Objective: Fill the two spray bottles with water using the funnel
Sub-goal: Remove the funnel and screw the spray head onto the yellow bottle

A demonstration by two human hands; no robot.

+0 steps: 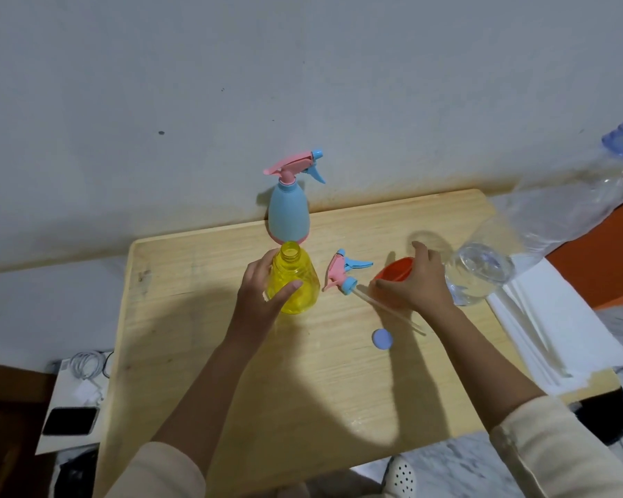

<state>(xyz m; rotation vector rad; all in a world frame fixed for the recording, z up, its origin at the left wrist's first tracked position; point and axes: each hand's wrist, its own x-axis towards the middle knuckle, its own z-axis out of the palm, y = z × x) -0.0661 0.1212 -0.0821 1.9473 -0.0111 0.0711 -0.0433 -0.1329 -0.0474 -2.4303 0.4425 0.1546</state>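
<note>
A yellow spray bottle (297, 278) stands uncapped in the middle of the wooden table (303, 382), and my left hand (263, 289) wraps around its side. Its pink and blue trigger head (342, 271) lies on the table just right of it, its thin tube stretching toward me. My right hand (410, 278) closes over the rim of an orange funnel (392, 269) resting on the table. A blue spray bottle (288, 213) with its trigger head on stands behind the yellow one. A large clear water bottle (511, 253) lies tilted at the right.
A small blue cap (382, 339) lies on the table near me. White paper sheets (554, 339) sit at the right edge. A phone (71, 420) and coiled cable (87, 364) lie on a lower surface at the left. A wall rises behind the table.
</note>
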